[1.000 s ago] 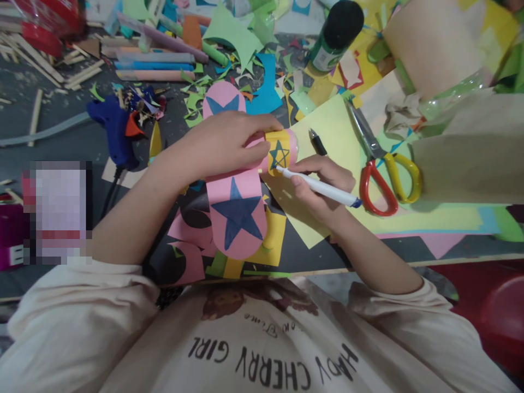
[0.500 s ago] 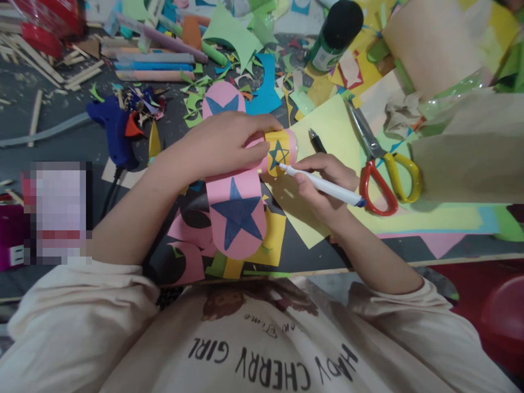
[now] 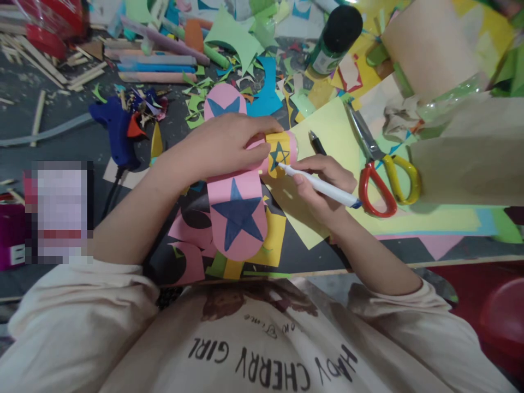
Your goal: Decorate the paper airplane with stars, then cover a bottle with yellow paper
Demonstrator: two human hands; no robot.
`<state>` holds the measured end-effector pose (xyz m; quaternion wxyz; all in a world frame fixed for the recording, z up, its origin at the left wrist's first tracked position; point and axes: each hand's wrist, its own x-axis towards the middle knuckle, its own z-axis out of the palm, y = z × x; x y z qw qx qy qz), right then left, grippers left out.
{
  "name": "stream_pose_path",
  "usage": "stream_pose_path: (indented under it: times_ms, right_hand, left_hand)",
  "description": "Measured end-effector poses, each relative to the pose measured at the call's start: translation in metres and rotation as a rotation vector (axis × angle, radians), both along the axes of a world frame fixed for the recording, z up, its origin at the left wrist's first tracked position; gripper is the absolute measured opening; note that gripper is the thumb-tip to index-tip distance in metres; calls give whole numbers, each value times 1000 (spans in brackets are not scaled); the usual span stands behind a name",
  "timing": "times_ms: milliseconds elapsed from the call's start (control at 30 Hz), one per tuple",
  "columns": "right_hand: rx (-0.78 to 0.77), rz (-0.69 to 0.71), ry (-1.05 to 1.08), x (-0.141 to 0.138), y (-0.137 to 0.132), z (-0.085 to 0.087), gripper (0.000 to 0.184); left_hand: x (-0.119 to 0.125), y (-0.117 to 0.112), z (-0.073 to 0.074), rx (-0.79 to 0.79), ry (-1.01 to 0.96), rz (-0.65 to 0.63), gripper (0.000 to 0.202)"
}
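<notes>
My left hand (image 3: 223, 144) is wrapped round a pink paper craft (image 3: 237, 210) with wing-like flaps, each bearing a blue star. A yellow band (image 3: 282, 153) with a smaller blue star circles its right end. My right hand (image 3: 323, 183) grips a white marker (image 3: 321, 187), and the tip touches the yellow band at the star's lower edge. The craft rests over coloured paper sheets on the dark table.
Red and yellow scissors (image 3: 380, 164) lie right of my right hand beside a black pen cap (image 3: 317, 143). A blue glue gun (image 3: 117, 131) sits to the left. A green bottle with black cap (image 3: 333, 38), paper scraps, sticks and brown paper (image 3: 458, 147) crowd the back.
The marker tip has shifted slightly along the small star on the yellow band. My left hand keeps its hold; the view has moved a little.
</notes>
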<state>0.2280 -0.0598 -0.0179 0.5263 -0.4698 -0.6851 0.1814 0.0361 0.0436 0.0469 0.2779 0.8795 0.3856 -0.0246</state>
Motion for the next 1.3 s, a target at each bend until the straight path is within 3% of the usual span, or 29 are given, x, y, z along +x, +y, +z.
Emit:
stream_pose_path:
  times_ms: [367,733,1000,1300]
  right_hand:
    - [17,34,136,3,4,-5,7]
    - [-113,48,44,5,0,1,15]
    - [-23,33,128,2,2,-4,10]
    - [-112,23,57,4,0,-1,20]
  left_hand:
    - [-1,1,-2,12,-11,-13,54]
    - [0,0,-2,11,-18,-17,53]
    - [1,0,-3,16,-30,-21,51]
    - [0,-1,1,-5,19,-7,53]
